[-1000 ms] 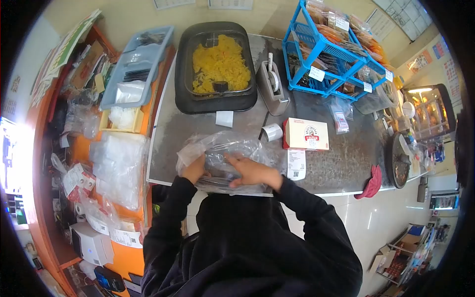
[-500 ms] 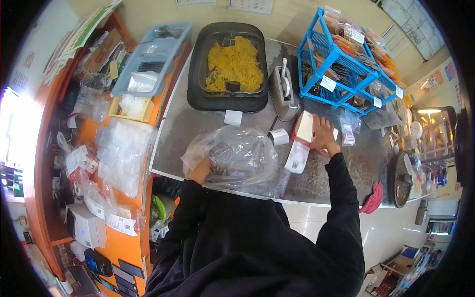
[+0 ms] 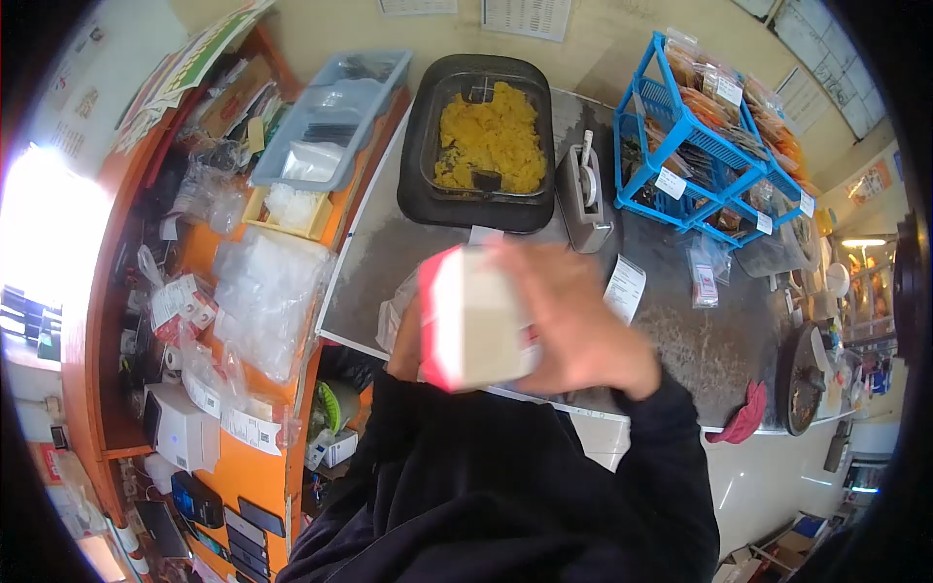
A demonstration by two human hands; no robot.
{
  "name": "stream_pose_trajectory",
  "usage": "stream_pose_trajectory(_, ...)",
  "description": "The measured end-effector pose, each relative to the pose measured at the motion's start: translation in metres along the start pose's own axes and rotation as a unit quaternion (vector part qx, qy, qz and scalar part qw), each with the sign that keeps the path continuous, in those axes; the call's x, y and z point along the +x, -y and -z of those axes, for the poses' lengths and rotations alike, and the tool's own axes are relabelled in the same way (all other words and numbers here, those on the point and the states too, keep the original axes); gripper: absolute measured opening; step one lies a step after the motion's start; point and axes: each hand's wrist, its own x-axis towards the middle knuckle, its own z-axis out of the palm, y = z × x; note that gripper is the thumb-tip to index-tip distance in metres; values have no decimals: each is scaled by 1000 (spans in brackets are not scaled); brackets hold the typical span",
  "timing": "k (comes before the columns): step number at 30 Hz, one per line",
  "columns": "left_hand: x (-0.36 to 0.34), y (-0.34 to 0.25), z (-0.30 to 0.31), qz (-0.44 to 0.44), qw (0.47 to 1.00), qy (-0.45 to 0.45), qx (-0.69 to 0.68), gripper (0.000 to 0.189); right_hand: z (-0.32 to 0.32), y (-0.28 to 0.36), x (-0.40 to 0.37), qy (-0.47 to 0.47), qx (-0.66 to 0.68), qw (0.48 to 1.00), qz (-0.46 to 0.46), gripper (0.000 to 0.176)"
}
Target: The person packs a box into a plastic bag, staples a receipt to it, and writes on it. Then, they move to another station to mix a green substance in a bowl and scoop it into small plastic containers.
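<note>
A red and white carton, blurred by motion, is in my right hand, whose fingers wrap its right side. It is raised in front of my body over the near edge of the table. Behind its left side is my left hand, mostly covered, with the clear plastic bag gathered at it. Only a strip of that bag shows; the carton and my right hand hide the remainder. A printed receipt lies on the table to the right of my right hand.
A black tray of yellow food stands at the back, beside a tape dispenser. Blue baskets of packets are at the back right. A pink cloth hangs at the front edge. Left are plastic bags and a blue bin.
My right hand has lifted the carton from the table and carried it left, in front of my left hand and the bag. The receipt now lies apart from the carton.
</note>
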Motion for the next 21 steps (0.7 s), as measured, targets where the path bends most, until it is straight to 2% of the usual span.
stream_pose_trajectory(2,-10,15,19,-24,995,33,-89,57,-60,12,24,47,104,993,38,116)
stream_pose_trajectory(4,-21,26,41,-52,985,50,-159,56,-107,13,46,124,161,978,42,106)
stream_pose_trajectory(7,-27,38,66,-77,970,53,-226,54,-164,-28,50,94,131,984,78,101)
stream_pose_trajectory(9,-26,32,64,-30,965,-20,-260,53,-188,-57,42,90,121,987,52,102)
stream_pose_trajectory(10,-27,9,39,46,943,-119,-307,48,-194,-69,40,86,115,989,38,103)
stream_pose_trajectory(12,-26,10,43,84,932,-144,-323,54,-207,-83,34,117,78,990,4,104)
stream_pose_trajectory(13,-31,-8,29,104,925,-157,-330,57,-210,-84,30,133,60,989,-14,105)
stream_pose_trajectory(14,-43,-28,14,119,939,-195,-257,66,-213,-84,27,122,-18,992,-5,106)
stream_pose_trajectory(16,-36,-20,21,73,958,-220,-171,66,-216,-81,25,96,-173,980,20,108)
stream_pose_trajectory(19,-10,22,50,-73,975,-203,-48,66,-218,-78,42,156,-110,979,-76,111)
stream_pose_trajectory(20,-3,32,55,-128,974,-187,-6,66,-205,-70,54,203,-126,967,-92,111)
stream_pose_trajectory(21,-3,23,50,-122,976,-179,-18,66,-208,-71,59,170,-106,977,-77,111)
